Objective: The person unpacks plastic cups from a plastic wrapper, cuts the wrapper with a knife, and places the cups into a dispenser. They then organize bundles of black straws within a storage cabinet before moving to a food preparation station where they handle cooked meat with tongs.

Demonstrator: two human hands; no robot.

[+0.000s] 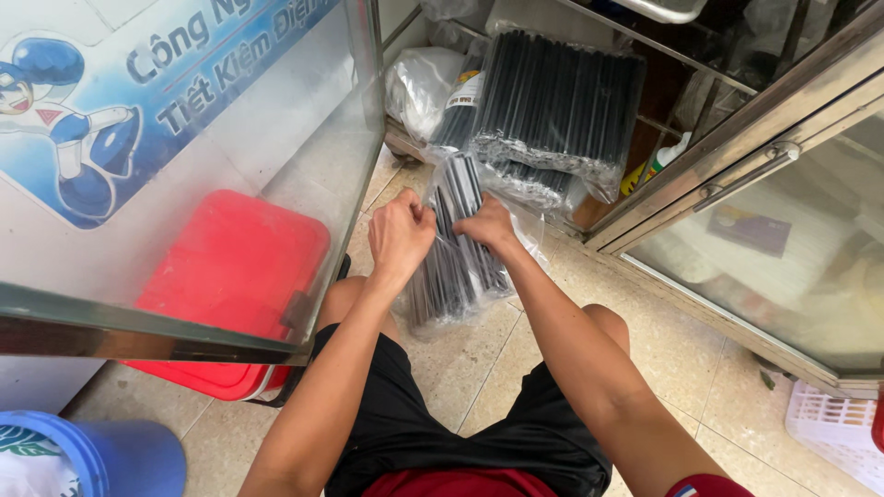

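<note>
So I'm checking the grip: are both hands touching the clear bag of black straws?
Touching. The head view shows the left hand and right hand clenched on the bag of black straws.

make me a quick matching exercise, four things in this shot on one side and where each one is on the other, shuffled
Things
1. bag of black straws
2. red lid
3. blue bucket
4. white basket

Places
A. bottom left corner of the view
B. bottom right corner, on the floor tiles
C. between the left hand and right hand, both gripping it
D. seen through the glass panel on the left

Pairs: 1-C, 2-D, 3-A, 4-B
</note>
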